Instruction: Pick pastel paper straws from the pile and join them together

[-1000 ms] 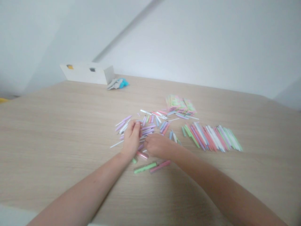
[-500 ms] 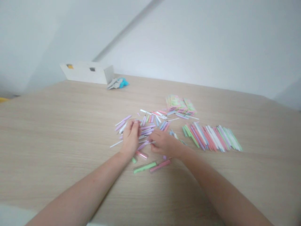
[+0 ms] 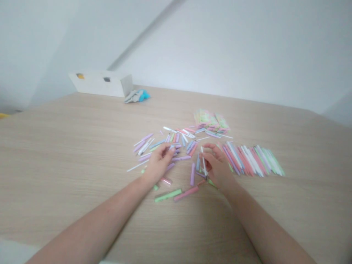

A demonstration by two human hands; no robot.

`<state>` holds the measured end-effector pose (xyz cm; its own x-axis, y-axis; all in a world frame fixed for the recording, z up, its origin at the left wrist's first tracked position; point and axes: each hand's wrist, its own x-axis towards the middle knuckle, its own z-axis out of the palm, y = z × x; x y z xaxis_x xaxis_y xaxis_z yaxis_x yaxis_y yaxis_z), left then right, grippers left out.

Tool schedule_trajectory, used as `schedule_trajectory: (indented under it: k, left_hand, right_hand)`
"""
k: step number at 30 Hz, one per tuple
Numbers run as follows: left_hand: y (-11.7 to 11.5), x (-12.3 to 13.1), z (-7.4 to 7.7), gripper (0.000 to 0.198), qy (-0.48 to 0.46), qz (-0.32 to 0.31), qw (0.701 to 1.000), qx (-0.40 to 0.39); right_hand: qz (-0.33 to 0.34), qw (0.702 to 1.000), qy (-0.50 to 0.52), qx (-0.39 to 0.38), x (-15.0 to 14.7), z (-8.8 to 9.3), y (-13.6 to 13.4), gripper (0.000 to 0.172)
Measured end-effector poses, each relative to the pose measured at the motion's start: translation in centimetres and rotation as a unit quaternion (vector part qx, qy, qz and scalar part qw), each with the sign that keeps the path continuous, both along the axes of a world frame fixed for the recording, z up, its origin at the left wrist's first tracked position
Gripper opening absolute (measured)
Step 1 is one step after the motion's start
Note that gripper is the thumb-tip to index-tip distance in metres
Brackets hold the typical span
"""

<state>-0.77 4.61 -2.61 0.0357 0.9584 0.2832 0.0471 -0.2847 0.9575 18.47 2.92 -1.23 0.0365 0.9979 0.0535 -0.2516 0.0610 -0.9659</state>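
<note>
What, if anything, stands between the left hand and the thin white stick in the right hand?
Nothing visible blocks the gap from the left hand to the thin white stick in the right hand. Between them, a slim lilac rod and lilac tube appear to lie flat on the pale wood-grain tabletop.

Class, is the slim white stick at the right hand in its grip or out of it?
In: the white stick shows lengthwise at the closed grip of the right hand; blur hides the exact contact.

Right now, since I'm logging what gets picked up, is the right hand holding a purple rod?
No, the right hand holds a slim white rod with a dark lower end.
</note>
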Motion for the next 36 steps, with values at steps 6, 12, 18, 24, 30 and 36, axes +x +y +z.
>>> schedule_trajectory:
  k: [6, 12, 18, 24, 30, 36]
  left_hand:
    - [-0.5, 0.1, -0.5, 0.023, 0.098, -0.061, 0.992, 0.048]
    - [-1.2, 0.3, -0.4, 0.023, 0.149, -0.112, 0.979, 0.078]
    - [-1.8, 0.5, 0.0, 0.025, 0.155, -0.13, 0.978, 0.057]
    - [-2.2, 0.7, 0.3, 0.028, 0.152, -0.162, 0.974, 0.04]
    - [-2.4, 1.1, -0.3, 0.026, 0.127, -0.208, 0.969, 0.035]
    - [-2.8, 1.6, -1.1, 0.031, 0.115, -0.255, 0.96, 0.026]
  right_hand:
    - [0.069, 0.99, 0.111, -0.057, 0.8, 0.0, -0.5, 0.015]
    - [0.111, 0.99, 0.082, -0.032, 0.5, -0.1, -1.6, 0.014]
    - [0.106, 0.992, -0.023, 0.07, -0.2, 0.0, -2.4, 0.019]
    - [0.117, 0.985, -0.107, 0.071, -0.4, -0.2, -2.6, 0.032]
    - [0.109, 0.973, -0.199, 0.046, -0.4, -0.4, -2.7, 0.038]
    - [0.097, 0.977, -0.19, 0.025, -0.3, -1.0, -2.5, 0.029]
